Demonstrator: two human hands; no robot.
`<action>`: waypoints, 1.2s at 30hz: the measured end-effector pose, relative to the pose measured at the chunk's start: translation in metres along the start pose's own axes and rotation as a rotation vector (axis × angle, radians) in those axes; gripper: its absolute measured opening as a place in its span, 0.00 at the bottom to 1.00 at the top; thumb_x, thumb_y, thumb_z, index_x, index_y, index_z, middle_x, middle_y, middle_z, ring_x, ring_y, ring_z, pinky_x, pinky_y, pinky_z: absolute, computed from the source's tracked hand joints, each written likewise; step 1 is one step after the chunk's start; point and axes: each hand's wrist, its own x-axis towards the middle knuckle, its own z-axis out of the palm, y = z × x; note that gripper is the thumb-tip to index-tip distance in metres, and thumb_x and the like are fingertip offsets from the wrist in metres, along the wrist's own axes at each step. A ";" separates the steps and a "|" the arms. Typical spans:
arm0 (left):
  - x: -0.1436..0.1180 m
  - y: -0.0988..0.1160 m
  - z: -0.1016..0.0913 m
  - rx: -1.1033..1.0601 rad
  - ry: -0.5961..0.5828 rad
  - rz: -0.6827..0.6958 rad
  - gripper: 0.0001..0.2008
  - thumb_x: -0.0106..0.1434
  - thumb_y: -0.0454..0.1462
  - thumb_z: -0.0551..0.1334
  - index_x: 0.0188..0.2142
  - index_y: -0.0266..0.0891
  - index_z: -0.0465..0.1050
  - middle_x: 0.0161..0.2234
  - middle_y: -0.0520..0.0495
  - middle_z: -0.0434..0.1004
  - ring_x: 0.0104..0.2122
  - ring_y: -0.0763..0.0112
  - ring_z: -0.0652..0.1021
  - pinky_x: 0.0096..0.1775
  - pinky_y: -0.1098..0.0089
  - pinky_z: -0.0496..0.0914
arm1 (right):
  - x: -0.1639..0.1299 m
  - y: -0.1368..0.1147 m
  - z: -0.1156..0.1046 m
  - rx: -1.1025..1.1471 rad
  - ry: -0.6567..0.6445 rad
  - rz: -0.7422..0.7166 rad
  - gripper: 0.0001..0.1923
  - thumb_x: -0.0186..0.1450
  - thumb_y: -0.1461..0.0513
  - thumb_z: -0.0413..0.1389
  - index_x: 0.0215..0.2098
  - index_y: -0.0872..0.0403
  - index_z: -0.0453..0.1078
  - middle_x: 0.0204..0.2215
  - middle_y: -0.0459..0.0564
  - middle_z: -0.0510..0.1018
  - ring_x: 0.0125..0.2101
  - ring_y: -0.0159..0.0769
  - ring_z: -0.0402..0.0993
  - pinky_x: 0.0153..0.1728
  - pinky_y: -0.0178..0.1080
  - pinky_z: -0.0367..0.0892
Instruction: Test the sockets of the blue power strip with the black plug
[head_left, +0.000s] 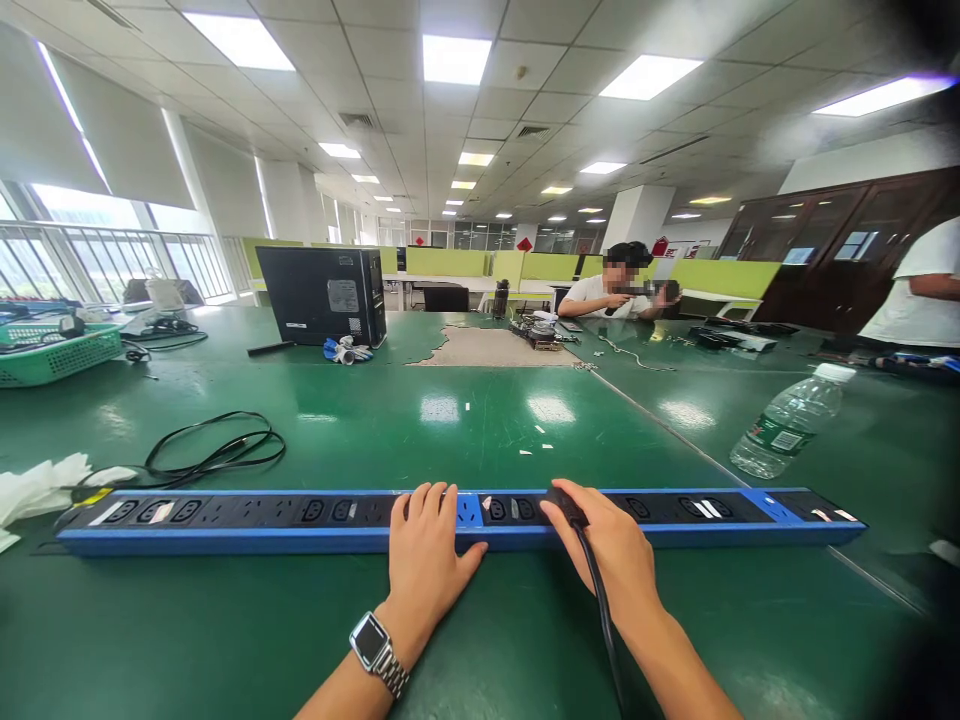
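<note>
Flat, the left hand [426, 560] presses the power strip [225, 520]; right hand [611, 555] pinches a black plug [564, 503].

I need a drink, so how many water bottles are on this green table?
1. A clear plastic water bottle lies on its side to the right, beyond the blue power strip. Others may be hidden among the far clutter.
</note>
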 end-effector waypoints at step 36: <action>-0.001 -0.001 0.002 0.002 0.019 0.015 0.29 0.57 0.46 0.66 0.55 0.39 0.67 0.55 0.40 0.72 0.56 0.49 0.68 0.57 0.47 0.58 | 0.003 0.025 0.016 0.168 -0.010 -0.065 0.18 0.65 0.48 0.53 0.47 0.47 0.74 0.43 0.50 0.80 0.45 0.46 0.73 0.46 0.49 0.69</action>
